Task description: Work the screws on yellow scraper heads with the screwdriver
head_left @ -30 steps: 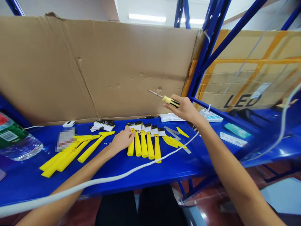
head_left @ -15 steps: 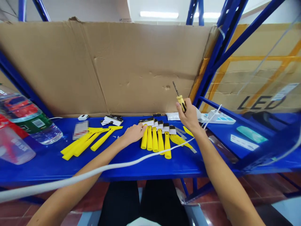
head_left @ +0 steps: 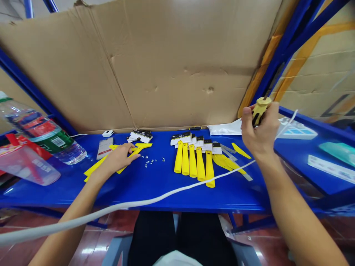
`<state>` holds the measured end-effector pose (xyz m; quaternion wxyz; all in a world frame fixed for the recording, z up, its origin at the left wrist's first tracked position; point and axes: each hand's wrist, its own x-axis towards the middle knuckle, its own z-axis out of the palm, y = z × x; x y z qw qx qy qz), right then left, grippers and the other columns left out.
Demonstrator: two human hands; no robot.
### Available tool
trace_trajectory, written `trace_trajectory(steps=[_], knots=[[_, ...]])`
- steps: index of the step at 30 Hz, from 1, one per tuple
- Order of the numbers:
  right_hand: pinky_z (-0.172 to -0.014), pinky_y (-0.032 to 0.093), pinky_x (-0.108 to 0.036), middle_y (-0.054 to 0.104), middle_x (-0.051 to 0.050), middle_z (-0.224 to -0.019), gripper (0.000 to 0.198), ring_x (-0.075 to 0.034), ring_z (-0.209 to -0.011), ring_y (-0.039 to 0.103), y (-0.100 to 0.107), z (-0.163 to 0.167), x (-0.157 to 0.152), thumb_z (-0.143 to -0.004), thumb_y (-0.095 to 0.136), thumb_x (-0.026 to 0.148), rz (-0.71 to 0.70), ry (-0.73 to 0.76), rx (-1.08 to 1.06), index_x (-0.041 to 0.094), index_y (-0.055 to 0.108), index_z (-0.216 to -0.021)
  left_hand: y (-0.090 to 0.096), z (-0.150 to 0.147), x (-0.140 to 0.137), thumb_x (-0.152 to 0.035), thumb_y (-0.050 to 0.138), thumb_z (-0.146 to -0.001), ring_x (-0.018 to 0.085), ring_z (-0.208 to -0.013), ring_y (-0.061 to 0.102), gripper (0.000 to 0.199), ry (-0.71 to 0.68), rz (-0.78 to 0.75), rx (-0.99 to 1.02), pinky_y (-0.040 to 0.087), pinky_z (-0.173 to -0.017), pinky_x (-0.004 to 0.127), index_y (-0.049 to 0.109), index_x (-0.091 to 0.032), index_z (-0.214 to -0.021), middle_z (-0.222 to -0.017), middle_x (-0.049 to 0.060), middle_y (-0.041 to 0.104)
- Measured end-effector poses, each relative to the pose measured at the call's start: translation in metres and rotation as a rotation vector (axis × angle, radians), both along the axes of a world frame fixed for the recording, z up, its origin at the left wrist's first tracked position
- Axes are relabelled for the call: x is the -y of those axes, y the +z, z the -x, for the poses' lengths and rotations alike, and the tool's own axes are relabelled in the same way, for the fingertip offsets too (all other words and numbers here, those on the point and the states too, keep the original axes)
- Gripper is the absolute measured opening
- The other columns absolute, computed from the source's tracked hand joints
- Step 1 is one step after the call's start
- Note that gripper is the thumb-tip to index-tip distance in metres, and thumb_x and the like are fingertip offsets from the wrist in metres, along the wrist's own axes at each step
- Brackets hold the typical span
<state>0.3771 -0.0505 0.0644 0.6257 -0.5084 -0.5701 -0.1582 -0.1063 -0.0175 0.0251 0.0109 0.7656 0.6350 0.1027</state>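
Note:
My left hand (head_left: 119, 159) reaches over a small group of yellow plastic handles (head_left: 142, 146) with forked heads. Its thumb and forefinger are apart on either side of one handle, which lies on the blue tabletop; contact is unclear. Raised at the right, my right hand (head_left: 260, 129) grips a screwdriver (head_left: 260, 108) by its yellow-and-black handle, the shaft pointing up and away. Between the hands lies a slanted row of several yellow-handled scrapers (head_left: 192, 160) with black-and-white covered heads. Tiny metallic pieces (head_left: 149, 162), perhaps screws, are scattered left of the row.
A white cable (head_left: 155, 199) crosses in front of me. At left are a water bottle (head_left: 58, 142) and a plastic cup (head_left: 41, 166). Black-and-white blade covers (head_left: 141, 136) lie behind the handles. Yellow pieces and clear strips (head_left: 226, 162) lie right of the row. Cardboard (head_left: 177, 74) stands behind.
My left hand has left the scraper row and moved left to the loose yellow handles. My right hand has moved right with the screwdriver. The view has shifted slightly.

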Motion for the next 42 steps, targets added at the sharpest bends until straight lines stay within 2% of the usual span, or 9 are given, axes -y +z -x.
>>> trace_trajectory(steps=[4, 7, 12, 15, 17, 23, 33, 38, 42], knots=[[-0.068, 0.044, -0.041, 0.06, -0.005, -0.082, 0.023, -0.024, -0.069, 0.059, -0.003, 0.005, 0.001, -0.104, 0.057, 0.05, 0.059, 0.034, -0.004, 0.027, 0.054, -0.103, -0.009, -0.004, 0.003, -0.046, 0.054, -0.095, 0.039, -0.108, 0.072, 0.048, -0.008, -0.033, -0.036, 0.052, -0.093, 0.043, 0.068, -0.017, -0.13, -0.116, 0.019, 0.078], [-0.066, 0.044, -0.038, 0.059, -0.001, -0.075, 0.027, -0.022, -0.066, 0.056, -0.002, 0.002, -0.004, -0.106, 0.052, 0.053, 0.178, 0.048, -0.016, 0.027, 0.053, -0.099, 0.003, -0.007, 0.006, -0.042, 0.053, -0.097, 0.041, -0.113, 0.071, 0.04, -0.034, -0.196, 0.034, 0.052, -0.1, 0.047, 0.073, -0.016, -0.121, -0.124, 0.021, 0.076], [-0.055, 0.035, -0.034, 0.054, -0.001, -0.058, 0.047, -0.019, -0.057, 0.053, 0.017, -0.029, -0.029, -0.095, 0.066, 0.056, 0.568, 0.079, 0.098, 0.025, 0.049, -0.066, 0.039, -0.029, 0.009, -0.045, 0.064, -0.097, 0.029, -0.093, 0.071, 0.034, -0.116, -0.403, 0.568, 0.058, -0.085, 0.038, 0.073, -0.022, -0.122, -0.106, 0.009, 0.078], [-0.059, 0.042, -0.033, 0.066, -0.005, -0.069, 0.041, -0.021, -0.068, 0.063, 0.029, -0.053, -0.048, -0.09, 0.073, 0.052, 1.022, 0.185, 0.325, 0.022, 0.056, -0.069, 0.05, -0.057, 0.004, -0.043, 0.066, -0.098, 0.022, -0.086, 0.071, 0.035, -0.258, -0.212, 1.122, 0.058, -0.076, 0.031, 0.068, -0.023, -0.126, -0.101, 0.007, 0.077], [-0.063, 0.048, -0.033, 0.072, -0.007, -0.074, 0.031, -0.023, -0.071, 0.068, 0.031, -0.063, -0.056, -0.079, 0.085, 0.041, 1.216, 0.255, 0.386, 0.019, 0.063, -0.072, 0.051, -0.078, -0.001, -0.037, 0.067, -0.097, 0.02, -0.082, 0.07, 0.029, -0.363, -0.07, 1.411, 0.06, -0.075, 0.031, 0.066, -0.022, -0.121, -0.098, 0.006, 0.074], [-0.063, 0.056, -0.035, 0.074, -0.008, -0.077, 0.027, -0.025, -0.069, 0.073, 0.011, -0.072, -0.058, -0.065, 0.092, 0.022, 1.553, 0.241, 0.401, 0.019, 0.065, -0.071, 0.033, -0.113, -0.006, -0.035, 0.074, -0.094, 0.016, -0.076, 0.064, 0.026, -0.395, 0.178, 1.644, 0.056, -0.061, 0.026, 0.064, -0.022, -0.114, -0.092, 0.004, 0.068], [-0.071, 0.059, -0.03, 0.072, -0.001, -0.09, 0.014, -0.015, -0.075, 0.069, -0.009, -0.064, -0.064, -0.097, 0.076, 0.026, 1.615, 0.222, 0.547, 0.014, 0.068, -0.097, 0.008, -0.116, 0.009, -0.026, 0.084, -0.084, 0.018, -0.088, 0.065, 0.029, -0.208, 0.394, 1.72, 0.055, -0.059, 0.024, 0.067, -0.017, -0.106, -0.108, 0.009, 0.071], [-0.059, 0.047, -0.031, 0.069, -0.005, -0.07, 0.016, -0.019, -0.062, 0.064, 0.014, -0.052, -0.062, -0.089, 0.072, 0.019, 1.389, 0.24, 0.625, 0.018, 0.06, -0.077, 0.004, -0.117, 0.009, -0.028, 0.084, -0.086, 0.018, -0.09, 0.064, 0.032, -0.236, 0.431, 1.724, 0.052, -0.054, 0.022, 0.07, -0.018, -0.113, -0.116, 0.011, 0.071], [-0.065, 0.045, -0.032, 0.074, -0.008, -0.087, 0.012, -0.021, -0.075, 0.064, 0.052, -0.028, -0.053, -0.094, 0.064, 0.031, 1.105, 0.296, 0.652, 0.02, 0.062, -0.093, 0.005, -0.118, 0.012, -0.026, 0.082, -0.087, 0.02, -0.095, 0.066, 0.034, -0.249, 0.455, 1.721, 0.053, -0.054, 0.023, 0.071, -0.02, -0.118, -0.125, 0.011, 0.071]])
